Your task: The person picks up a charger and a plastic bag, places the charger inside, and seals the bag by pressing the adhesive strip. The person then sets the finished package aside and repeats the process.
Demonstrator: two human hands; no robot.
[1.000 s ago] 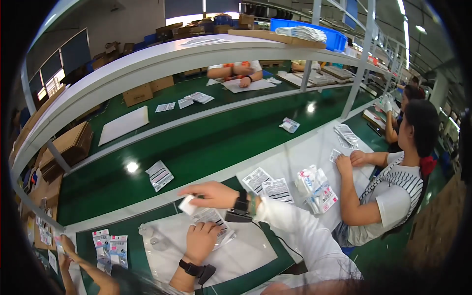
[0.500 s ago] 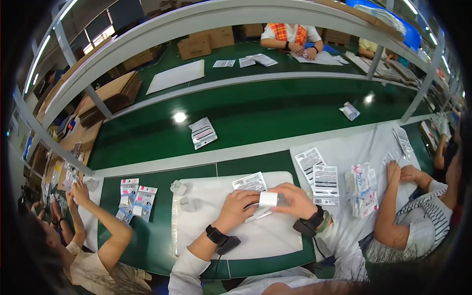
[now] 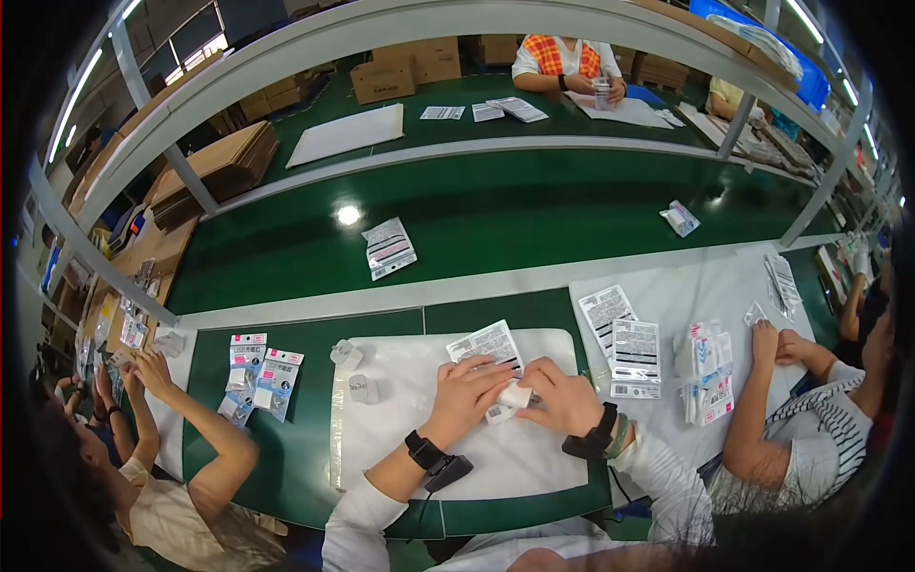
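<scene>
A small white block (image 3: 516,394), its exact kind unclear, is pinched between my two hands over the white mat (image 3: 400,453). My left hand (image 3: 467,396) has its fingers closed along the block's left and upper side. From the right, my right hand (image 3: 566,402) grips it with thumb and fingers, which cover much of it. Behind my left fingers lies a flat printed pouch (image 3: 488,343), partly hidden. Just below the block a bit of printed white material shows. Two small white pieces in clear wrapping, one nearer (image 3: 363,388) and one farther (image 3: 346,355), rest at the mat's left.
Filled blue-and-white pouches (image 3: 278,379) lie left of the mat. To the right are flat printed pouches (image 3: 636,357) and a bundle of filled packs (image 3: 703,372). Beyond a pale rail, the green belt (image 3: 534,205) carries two pouches. Co-workers sit on both sides and across.
My hands have drawn closer together around the white block, which is now tilted and more covered. The clear part beside it no longer shows. The person across now holds up a clear item.
</scene>
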